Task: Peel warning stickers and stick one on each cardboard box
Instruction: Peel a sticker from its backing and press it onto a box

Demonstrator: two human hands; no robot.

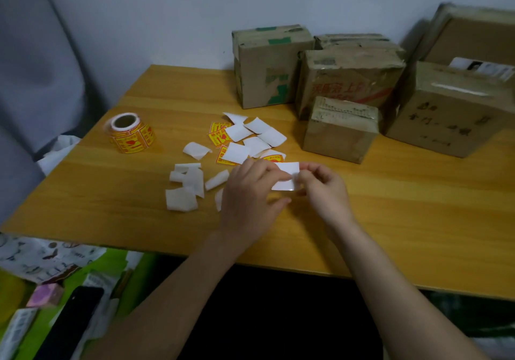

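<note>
- Wooden table (pixel 390 220), orange-brown grain, carries all task items; both forearms reach in over its near edge from below.
- Left hand (pixel 250 192): palm down, back of hand toward the camera, fingers curled, thumb and fingertips pinching the left edge of a white sticker piece (pixel 288 170).
- Right hand (pixel 323 186): fingers bent inward, pinching the right edge of the same piece. Both hands closed on it, held just above the table surface.
- White sticker piece: rectangular, white backing side facing the camera, no print visible; whether the sticker has begun to separate from its liner cannot be told.
- Loose stickers (pixel 245 142): a scatter just beyond the hands, mostly white side up, several showing yellow faces with red print.
- Peeled backing scraps (pixel 186 189): curled translucent-white pieces lying left of the left hand, overlapping one another.
- Sticker roll (pixel 129 133): standing on end at the left of the table, well apart from the hands; yellow labels with red print on its outside.
- Cardboard boxes (pixel 340 131): brown, worn, taped, grouped at the far right against the wall (pixel 167 11). The smallest sits nearest the hands. No yellow sticker visible on any facing side.
</note>
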